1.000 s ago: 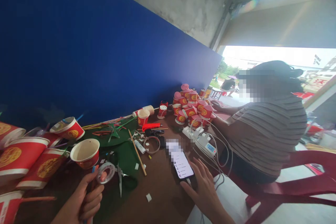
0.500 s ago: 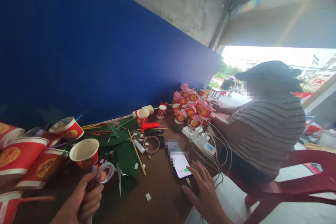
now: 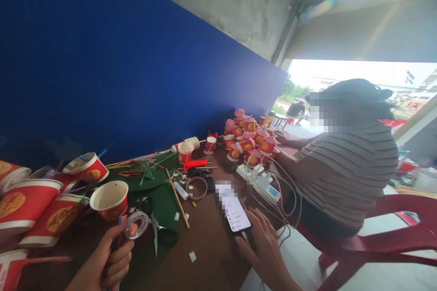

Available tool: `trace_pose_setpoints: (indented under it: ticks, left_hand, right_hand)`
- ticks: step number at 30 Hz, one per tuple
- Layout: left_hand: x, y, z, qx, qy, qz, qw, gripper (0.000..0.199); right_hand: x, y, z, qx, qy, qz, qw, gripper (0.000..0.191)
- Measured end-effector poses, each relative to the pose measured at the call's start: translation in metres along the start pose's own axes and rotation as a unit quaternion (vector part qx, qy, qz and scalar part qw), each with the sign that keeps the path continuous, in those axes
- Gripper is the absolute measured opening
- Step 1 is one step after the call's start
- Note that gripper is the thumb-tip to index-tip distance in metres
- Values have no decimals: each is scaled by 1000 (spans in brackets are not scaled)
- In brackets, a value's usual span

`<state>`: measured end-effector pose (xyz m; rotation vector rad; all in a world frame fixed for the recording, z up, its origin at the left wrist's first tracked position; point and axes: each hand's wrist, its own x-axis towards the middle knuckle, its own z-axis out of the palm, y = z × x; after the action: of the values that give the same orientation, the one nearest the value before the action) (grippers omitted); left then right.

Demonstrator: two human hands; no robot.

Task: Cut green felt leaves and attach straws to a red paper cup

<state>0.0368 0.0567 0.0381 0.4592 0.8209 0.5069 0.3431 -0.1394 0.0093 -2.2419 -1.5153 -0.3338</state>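
My left hand (image 3: 107, 252), at the lower left, is closed around thin blue and orange sticks (image 3: 122, 219), with a roll of clear tape (image 3: 145, 223) looped over one finger. To the right, my right hand (image 3: 262, 242) has its fingers stretched out beside the lower right edge of a smartphone (image 3: 237, 213). A white cable is plugged into the phone, and its lit screen shows a list, partly blurred. Scissors (image 3: 156, 235) lie just right of the tape. Behind my left hand stands a red paper cup (image 3: 109, 200), its mouth up.
More red paper cups (image 3: 32, 204) lie at the left. Green felt (image 3: 164, 204), a wooden stick (image 3: 177, 198) and a red-handled tool (image 3: 197, 163) cover mid-table. A power strip (image 3: 259, 182) with looping cables is near a seated person (image 3: 351, 163); decorated cups (image 3: 247, 138) are piled beyond.
The phone screen has switched from a mostly blank page with a green button to a list. My right hand's fingers have drawn slightly down off the screen; my left hand stays nearly still.
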Motion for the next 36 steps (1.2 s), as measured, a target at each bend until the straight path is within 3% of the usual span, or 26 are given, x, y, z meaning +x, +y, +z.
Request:
trace_pose_setpoints:
  ticks: [7,19,26,31,36]
  left_hand:
    - [-3,0,3,-17,-3,-15,1000,22]
    - [3,-1,-2,-26,-3,-30,999,27]
    - [5,-2,-4,-32,-6,-25,999,28]
    - [2,-1,0,-15,1,-20,1000,26]
    - [2,-2,-3,-2,-4,-2,1000,24]
  right_hand:
    - [-3,-2,1,8,-24,-13,1000,42]
    - [-5,2,2,7,7,-16,1000,35]
    - [-2,6,0,-16,17,9,1000,44]
    - [-4,5,-3,-12,7,-14,1000,31]
    - [-6,12,3,-41,22,16,999,43]
